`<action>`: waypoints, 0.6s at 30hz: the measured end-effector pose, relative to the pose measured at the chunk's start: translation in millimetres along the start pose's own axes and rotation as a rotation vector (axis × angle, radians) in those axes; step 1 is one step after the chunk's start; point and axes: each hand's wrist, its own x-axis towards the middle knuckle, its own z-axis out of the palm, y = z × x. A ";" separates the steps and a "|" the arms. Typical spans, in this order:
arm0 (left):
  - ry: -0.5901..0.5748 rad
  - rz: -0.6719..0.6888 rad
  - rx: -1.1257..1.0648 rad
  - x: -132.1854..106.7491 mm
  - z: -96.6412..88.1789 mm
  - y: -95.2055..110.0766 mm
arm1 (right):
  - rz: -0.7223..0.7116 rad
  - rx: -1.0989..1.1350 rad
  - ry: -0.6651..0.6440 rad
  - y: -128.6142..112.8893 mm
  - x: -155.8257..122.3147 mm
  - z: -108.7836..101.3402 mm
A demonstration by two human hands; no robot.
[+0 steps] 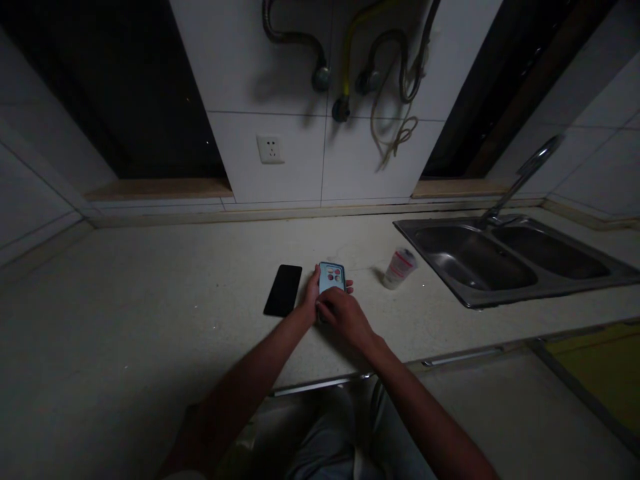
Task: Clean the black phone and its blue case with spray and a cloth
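A phone in a light blue case (331, 275) lies back side up in my left hand (311, 290), its camera rings toward the wall. The fingers of that hand wrap under it, and their tips show past its right edge. Over the phone's lower part, my right hand (341, 312) is closed with curled fingers, gripping near the lower left edge; the exact contact is hidden. Just left of my hands, a flat black slab that looks like another phone (283, 291) lies on the countertop. A clear plastic cup with red print (400, 268) stands to the right.
The pale countertop (150, 293) runs along a tiled wall with a socket (271, 149). At the right sits a double steel sink (470, 260) with a faucet (520, 180). Hoses (300, 40) hang from the wall above. The counter's front edge is close to my body.
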 end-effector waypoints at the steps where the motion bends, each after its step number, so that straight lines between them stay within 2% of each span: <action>1: -0.004 0.021 -0.012 0.1 0.2 0.9 | -0.020 -0.013 -0.040 -3.4 -7.0 0.3; 5: -0.037 0.033 -0.032 -5.7 2.9 2.0 | -0.054 -0.063 -0.102 -6.0 -29.4 -4.1; 10: -0.048 0.041 -0.033 -12.7 7.2 2.6 | -0.019 -0.069 -0.036 14.7 -43.4 -26.3; 13: -0.036 0.005 -0.029 -13.3 7.6 4.3 | 0.052 0.135 0.096 26.7 -45.3 -41.5; 18: -0.037 0.029 -0.033 -19.4 9.9 5.3 | 0.394 0.734 0.391 37.9 -32.8 -54.2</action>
